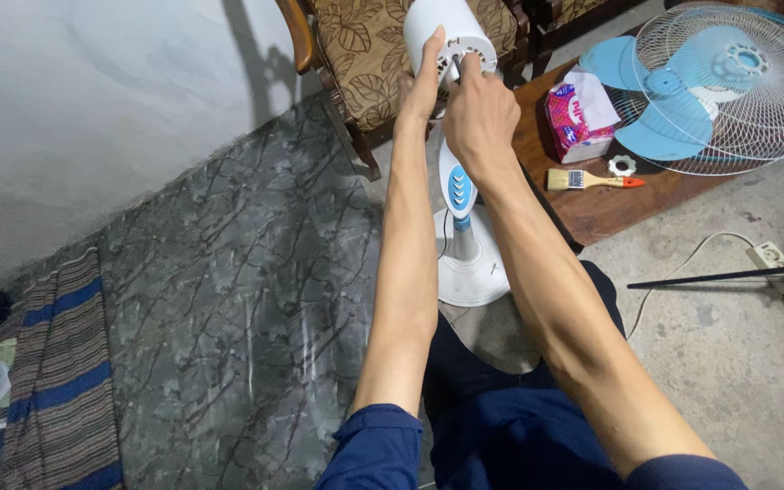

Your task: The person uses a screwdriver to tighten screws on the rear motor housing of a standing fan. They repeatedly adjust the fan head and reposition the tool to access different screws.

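A white fan motor housing point(442, 32) stands on a white and blue stand point(458, 195) with a round base point(474, 272). My left hand point(424, 86) presses against the housing's left side, fingers stretched up along it. My right hand point(478, 113) grips the front of the housing, fingers at its vented face. The fan's blue blade point(660, 132) and white wire guard point(737, 82) lie apart on a low wooden table point(601, 213) to the right.
On the table lie a pink tissue pack point(578, 113), a paintbrush point(592, 180) and a small white ring nut point(622, 165). A wooden armchair point(365, 63) stands behind the fan. A power strip point(773, 257) and black tripod legs point(728, 275) lie right. A striped mat point(56, 381) lies left.
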